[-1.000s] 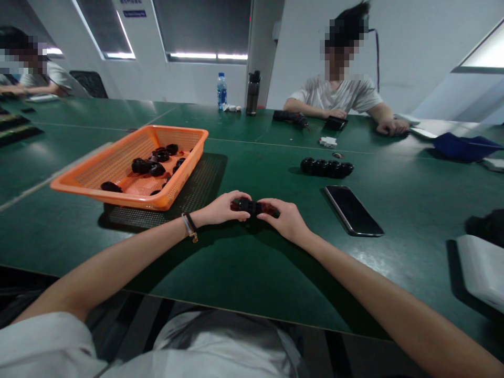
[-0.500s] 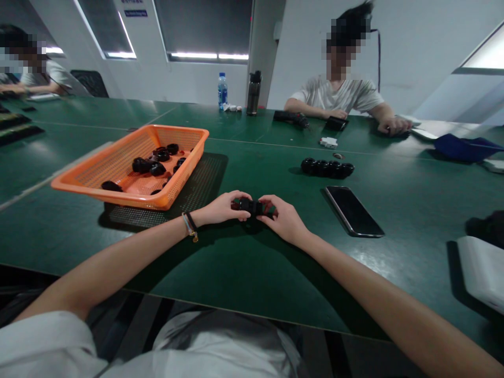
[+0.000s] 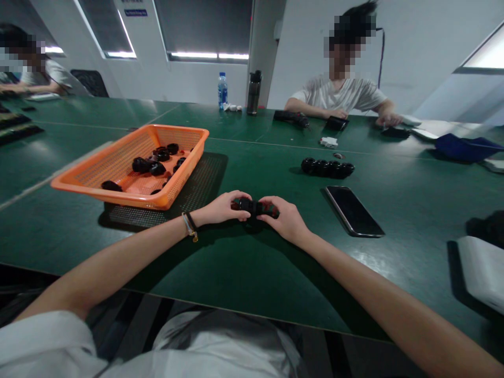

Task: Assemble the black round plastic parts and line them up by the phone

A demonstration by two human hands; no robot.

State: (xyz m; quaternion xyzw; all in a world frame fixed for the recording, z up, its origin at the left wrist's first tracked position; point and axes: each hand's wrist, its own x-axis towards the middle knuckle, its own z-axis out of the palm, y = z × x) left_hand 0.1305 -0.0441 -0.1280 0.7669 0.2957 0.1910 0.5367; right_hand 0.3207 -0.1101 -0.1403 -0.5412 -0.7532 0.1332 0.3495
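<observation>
My left hand [image 3: 222, 208] and my right hand [image 3: 284, 218] meet over the green table [image 3: 244, 262], both closed round a small black part [image 3: 252, 206] held between their fingertips. The part looks like a short row of black rings; its details are hidden by my fingers. An orange mesh basket [image 3: 118, 173] to the left holds several similar black ring parts [image 3: 151, 167]. A row of joined black rings [image 3: 327, 167] lies on the table beyond my right hand.
A dark phone [image 3: 353, 210] lies face up at the right. A black perforated mat [image 3: 197, 189] sits under the basket. A person in a white shirt [image 3: 340, 97] sits across the table; another person [image 3: 35, 73] sits far left. A water bottle [image 3: 222, 91] and a dark flask [image 3: 253, 93] stand at the back. A white object [image 3: 482, 270] lies at the right edge.
My right fingers have shifted slightly on the black part. The person opposite has drawn a hand back from the dark object on the table.
</observation>
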